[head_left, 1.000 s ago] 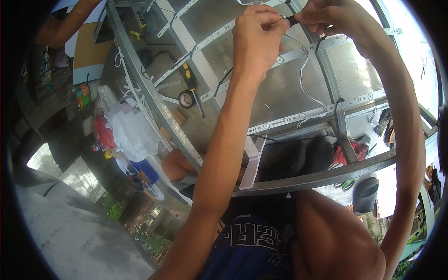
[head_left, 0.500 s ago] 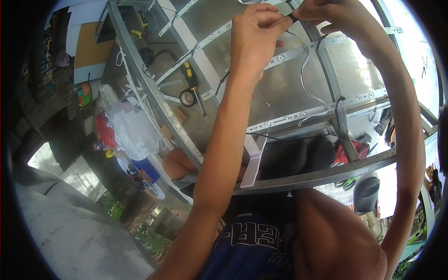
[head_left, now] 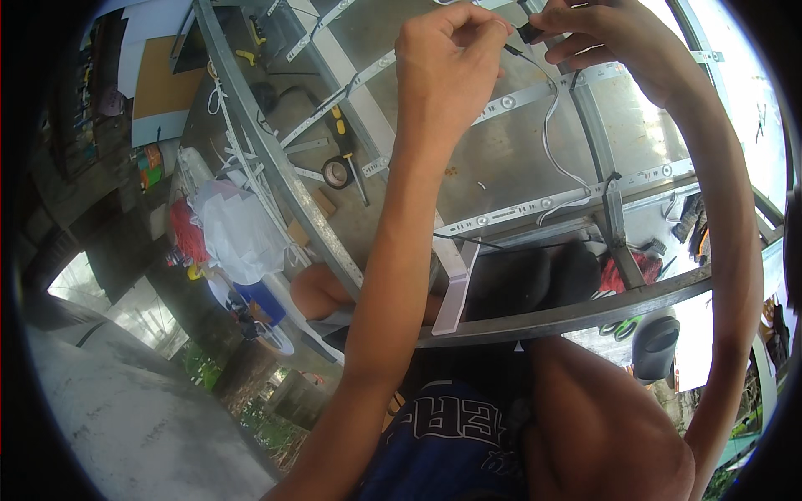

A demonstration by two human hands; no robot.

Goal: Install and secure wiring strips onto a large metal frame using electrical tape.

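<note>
My left hand (head_left: 447, 75) is closed in a pinch near the top of the view. At its fingertips is the black-wrapped end of a thin white cable (head_left: 547, 125), which hangs down in a loop to the frame. Just to the right, my right hand (head_left: 593, 37) pinches a small black piece (head_left: 528, 33), whose exact kind I cannot make out. A small gap separates the two hands. Below them, white LED strips (head_left: 535, 209) with round lenses cross a grey metal frame (head_left: 606, 154), fastened with black ties.
A roll of black tape (head_left: 337, 172) and a yellow-black screwdriver (head_left: 355, 171) lie beyond the left frame bar. A white bracket-like strip (head_left: 451, 305) rests across the near bar (head_left: 568, 316). White plastic bags (head_left: 238, 234) sit at left; green-handled scissors (head_left: 620, 329) lie at lower right.
My hands have moved slightly apart. The left hand has shifted left and down a little, and the cable's black-wrapped end now shows beside its fingertips.
</note>
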